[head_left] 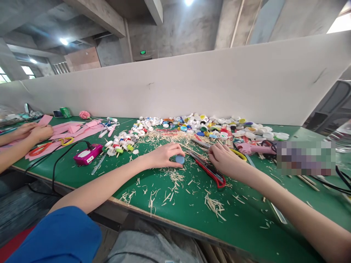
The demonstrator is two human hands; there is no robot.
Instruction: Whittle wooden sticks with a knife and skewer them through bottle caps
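Note:
My left hand (166,156) holds a blue bottle cap (180,159) between thumb and fingers, just above the green table. Over to the right, my right hand (222,157) is closed with its fingers curled down; what they grip, if anything, is hidden. A red utility knife (208,170) lies between the hands, close beside the right one. Scissors lie partly under the right hand, with a metal blade (201,143) to its left and a yellow handle (239,154) behind it. Thin wood shavings (175,177) litter the green surface around both hands.
A heap of bottle caps (197,124) lines the white partition (175,87). Caps on sticks (120,143) sit left of my hands. Farther left are a magenta box with a cable (87,155), pink paper (68,129) and another person's hands (41,130). A pink tool (253,148) lies right.

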